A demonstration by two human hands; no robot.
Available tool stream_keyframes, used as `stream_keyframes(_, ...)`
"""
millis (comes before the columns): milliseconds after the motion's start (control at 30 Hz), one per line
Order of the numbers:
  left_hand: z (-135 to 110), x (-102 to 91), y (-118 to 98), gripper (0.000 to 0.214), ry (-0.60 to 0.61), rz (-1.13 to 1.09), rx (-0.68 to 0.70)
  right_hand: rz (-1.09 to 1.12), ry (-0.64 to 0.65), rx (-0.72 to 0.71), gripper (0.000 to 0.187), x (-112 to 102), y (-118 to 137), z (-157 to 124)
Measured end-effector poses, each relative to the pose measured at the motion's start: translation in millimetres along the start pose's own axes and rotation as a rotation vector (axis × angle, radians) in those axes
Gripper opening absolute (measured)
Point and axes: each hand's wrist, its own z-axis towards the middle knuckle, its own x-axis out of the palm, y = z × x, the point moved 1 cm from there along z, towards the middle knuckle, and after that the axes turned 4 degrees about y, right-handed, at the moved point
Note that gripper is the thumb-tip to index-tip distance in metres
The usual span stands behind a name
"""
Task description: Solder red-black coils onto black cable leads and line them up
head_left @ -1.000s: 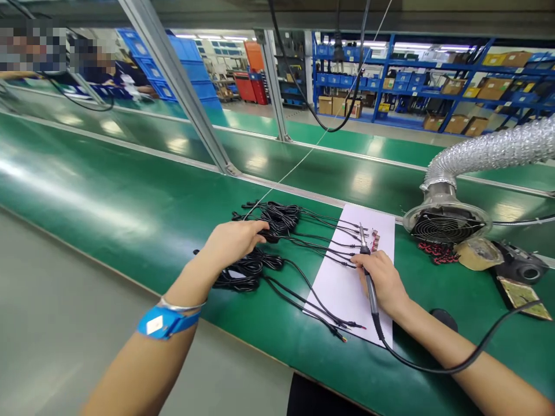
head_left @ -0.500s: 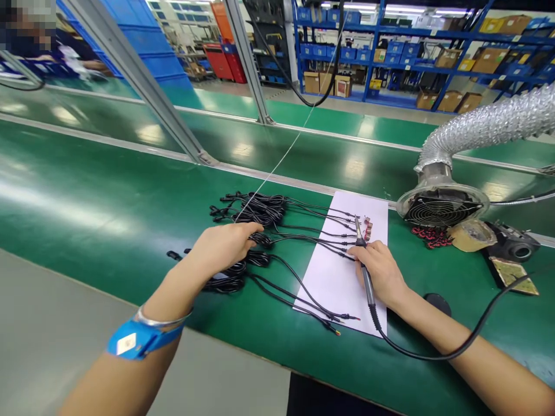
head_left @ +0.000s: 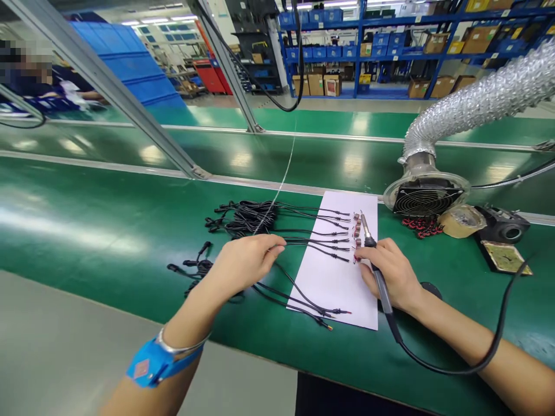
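My right hand [head_left: 392, 274] is closed around a soldering iron [head_left: 381, 286], its tip pointing away from me beside a column of small reddish-brown components [head_left: 357, 228] on a white sheet [head_left: 312, 283]. The index fingertip is close to the nearest component; contact is unclear. My left hand [head_left: 249, 260] hovers over the black cables, thumb and index finger pinched together. A thin, pale solder wire [head_left: 284, 179] runs down from above into this hand. Several black cables [head_left: 251, 216] lie coiled at left, their stripped ends on the sheet pointing towards the components. Other cable ends [head_left: 325, 318] lie nearer me.
A fume extractor [head_left: 427, 199] with a silver duct stands at the back right. Near it lie red and black small parts [head_left: 422, 226], a round tub [head_left: 462, 221] and an iron stand [head_left: 503, 225] with a sponge tray [head_left: 505, 257]. A metal post [head_left: 130, 110] slants at left.
My left hand has moved right, towards the sheet, with the solder wire. My right hand has drawn back from the cable ends to the components, carrying the iron. The camera view has shifted slightly.
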Motion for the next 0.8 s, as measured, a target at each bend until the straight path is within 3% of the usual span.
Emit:
stream_keyframes(133,12,9.4,-41,0.035,0.003,-0.097,0.112,-0.012,-0.139,-0.029,0.024,-40,-5,-15)
stream_keyframes(300,29,15.9,-118,0.031,0.06,-0.235,0.252,-0.136,-0.259,0.045,0.028,-91,-31,-58)
stream_keyframes(400,51,18.0,-168,0.033,0.088,-0.225,0.29,-0.188,-0.335,0.078,0.03,-106,-53,-90)
stream_keyframes(533,98,29.3,-219,0.041,0.104,-0.165,0.258,-0.239,-0.378,0.081,0.028,-114,-73,-115)
stream_keyframes(667,141,44.2,-244,0.047,0.091,-0.117,0.205,-0.223,-0.433,0.081,0.026,-120,-74,-116)
stream_keyframes(800,159,50.0,-246,0.049,0.089,-0.143,0.203,-0.178,-0.431,0.047,0.029,-122,-70,-112)
